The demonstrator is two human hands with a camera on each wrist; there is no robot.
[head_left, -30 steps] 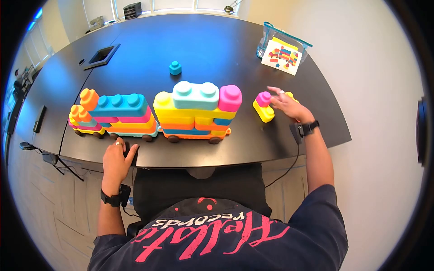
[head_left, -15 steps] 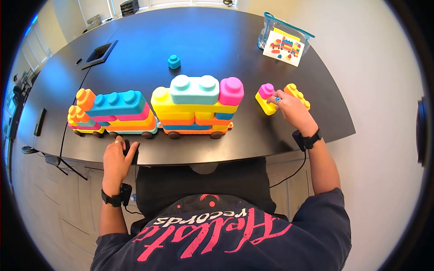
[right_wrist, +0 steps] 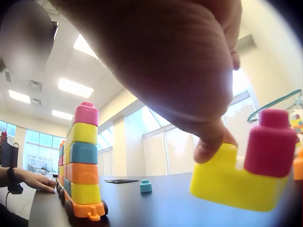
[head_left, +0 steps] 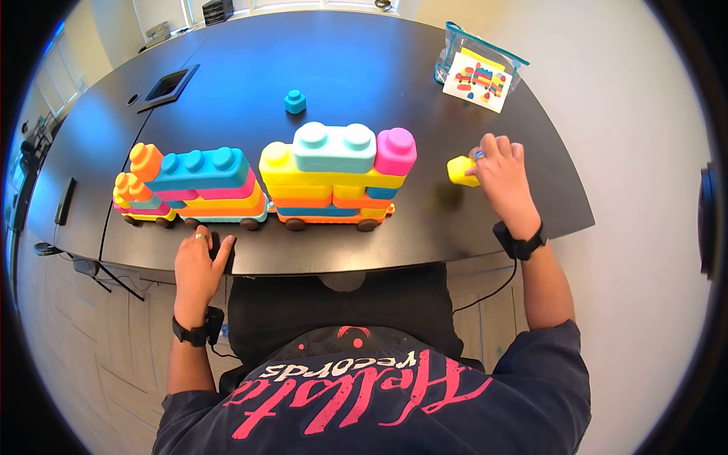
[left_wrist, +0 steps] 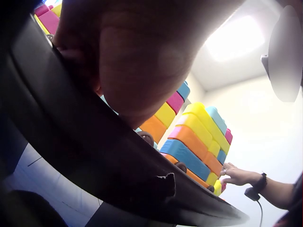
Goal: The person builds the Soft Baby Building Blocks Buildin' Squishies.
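My right hand (head_left: pixel 502 178) grips a yellow block (right_wrist: pixel 227 187) that carries a magenta one-stud block (right_wrist: pixel 270 144), over the right part of the table. In the right wrist view my thumb is against the yellow block's stud and the pair looks slightly tilted. From the head view, the hand covers the magenta block. My left hand (head_left: pixel 199 265) lies at the table's near edge with relaxed fingers, close in front of the middle wagon (head_left: pixel 201 189) of a block train. Right of that wagon stands the tallest wagon (head_left: pixel 334 182), topped with pale mint and magenta blocks.
A small teal block (head_left: pixel 295 101) sits farther back on the dark table (head_left: pixel 364 68). At the back right, a clear zip bag (head_left: pixel 485 53) stands behind a picture card (head_left: pixel 478 82). Part of an orange block (right_wrist: pixel 298 165) shows beyond the held pair. The smallest wagon (head_left: pixel 140 201) is at far left.
My right hand moved down to the yellow-and-magenta pair, took hold of it and tilted it. My left hand has stayed at the table edge.
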